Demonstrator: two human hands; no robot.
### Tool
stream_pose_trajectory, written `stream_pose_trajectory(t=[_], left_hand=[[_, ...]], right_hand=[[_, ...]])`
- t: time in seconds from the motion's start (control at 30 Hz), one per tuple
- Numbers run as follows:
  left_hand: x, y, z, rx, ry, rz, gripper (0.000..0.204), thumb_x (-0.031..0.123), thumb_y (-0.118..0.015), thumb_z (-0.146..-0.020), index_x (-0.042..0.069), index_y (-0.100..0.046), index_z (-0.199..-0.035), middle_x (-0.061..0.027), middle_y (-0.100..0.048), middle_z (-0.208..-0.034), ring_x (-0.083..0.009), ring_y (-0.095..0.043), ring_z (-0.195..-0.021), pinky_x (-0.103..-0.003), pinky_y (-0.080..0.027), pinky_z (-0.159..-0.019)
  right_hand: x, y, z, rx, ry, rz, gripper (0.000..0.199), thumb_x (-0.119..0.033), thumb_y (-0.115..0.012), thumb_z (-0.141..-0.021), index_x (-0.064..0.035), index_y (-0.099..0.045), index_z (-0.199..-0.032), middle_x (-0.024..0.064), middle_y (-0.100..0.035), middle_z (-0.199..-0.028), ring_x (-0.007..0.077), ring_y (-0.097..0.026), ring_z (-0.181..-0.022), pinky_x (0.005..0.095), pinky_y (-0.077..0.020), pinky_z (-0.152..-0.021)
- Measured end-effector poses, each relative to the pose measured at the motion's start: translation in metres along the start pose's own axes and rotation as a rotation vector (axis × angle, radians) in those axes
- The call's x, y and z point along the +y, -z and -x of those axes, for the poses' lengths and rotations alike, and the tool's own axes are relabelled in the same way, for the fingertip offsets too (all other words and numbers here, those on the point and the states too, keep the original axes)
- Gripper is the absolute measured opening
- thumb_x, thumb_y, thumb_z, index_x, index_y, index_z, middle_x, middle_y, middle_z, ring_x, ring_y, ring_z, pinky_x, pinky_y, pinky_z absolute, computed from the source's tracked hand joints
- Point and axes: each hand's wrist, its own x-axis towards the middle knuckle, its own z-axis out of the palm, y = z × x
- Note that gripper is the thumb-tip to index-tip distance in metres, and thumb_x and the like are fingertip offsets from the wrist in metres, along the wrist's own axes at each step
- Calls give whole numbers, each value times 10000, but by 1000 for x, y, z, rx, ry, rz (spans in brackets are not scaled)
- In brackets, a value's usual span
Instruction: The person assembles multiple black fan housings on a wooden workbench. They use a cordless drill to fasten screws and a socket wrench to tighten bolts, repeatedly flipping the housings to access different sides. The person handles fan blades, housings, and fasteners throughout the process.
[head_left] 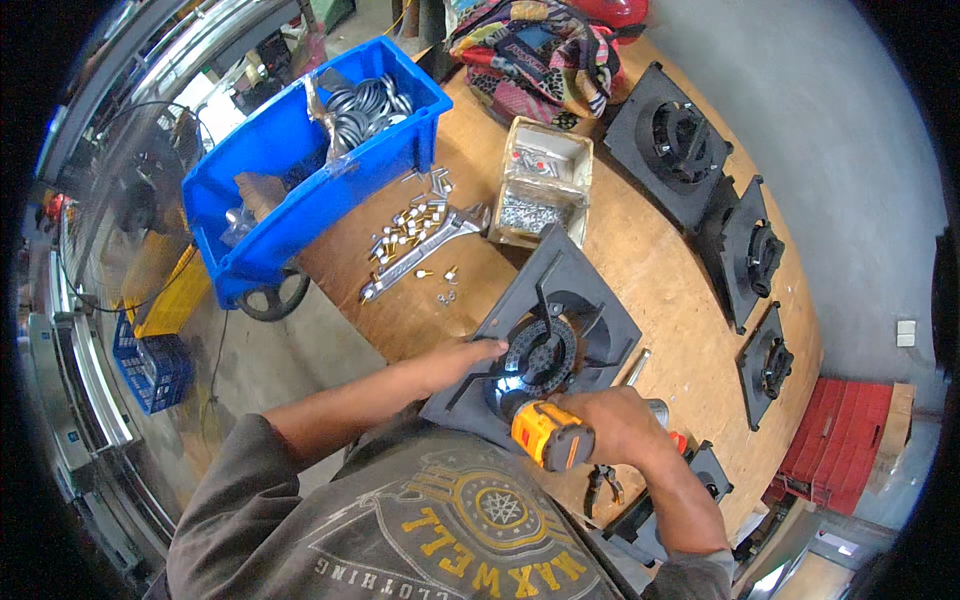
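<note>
Dark-grey square metal burner plate (570, 272) sits right of the blue plastic bin (320, 195), nearer us; probably stiff, heavy, best held by its rim. Our left hand (460, 362) rests its thumb there, other fingers hidden; our right hand (615, 425) wraps the yellow-and-black drill (548, 437), fingertips hidden.

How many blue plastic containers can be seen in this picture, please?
2: a large open bin at the upper left, holding ring-shaped parts, and a smaller crate farther left and lower. Others may be hidden.
</note>
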Motion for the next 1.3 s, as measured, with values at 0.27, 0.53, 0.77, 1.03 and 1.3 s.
stream_pose_trajectory(t=[0.27, 0.53, 0.77, 1.03, 1.3], left_hand=[[5, 2, 0, 61, 12, 11, 641, 560, -432, -989, 25, -597, -1301, -129, -640, -1246, -238, -593, -1132, -387, -439, -1004], [14, 79, -7, 598, -310, -1384, 342, 254, -709, -814, 41, -657, -1076, -188, -655, -1044, -355, -647, -958, -476, -531, -816], [8, 87, -21, 547, -313, -1529, 255, 122, -643, -788, 76, -673, -1037, -168, -656, -1003, -383, -647, -953, -483, -523, -815], [7, 79, -45, 445, -386, -892, 257, 75, -653, -835, 41, -668, -1090, -153, -692, -1022, -289, -683, -882, -404, -539, -763], [2, 31, -109, 44, -316, -342, 346, 62, -644, -882, 8, -623, -1223, -124, -695, -1106, -230, -690, -891, -347, -555, -793]], right_hand=[[2, -13, 7, 77, 11, -92, 548, -326, -735, -704, -152, -630, -1212, 151, -698, -1047, 364, -665, -949, 476, -530, -789], [32, -39, 61, 481, -9, -584, 563, -228, -827, -654, -65, -663, -1167, 138, -719, -1011, 296, -704, -936, 376, -544, -825], [58, -78, 42, 768, -288, -940, 419, -96, -779, -679, 4, -663, -1070, 87, -722, -993, 161, -693, -930, 312, -539, -830], [79, -80, 3, 652, -366, -1175, 681, -42, -745, -689, -12, -504, -1325, 94, -621, -1263, 210, -582, -1188, 341, -451, -1018], [93, -73, -9, 520, -381, -1362, 578, 25, -684, -709, -12, -567, -1274, 63, -681, -1120, 177, -651, -1022, 328, -538, -833]])
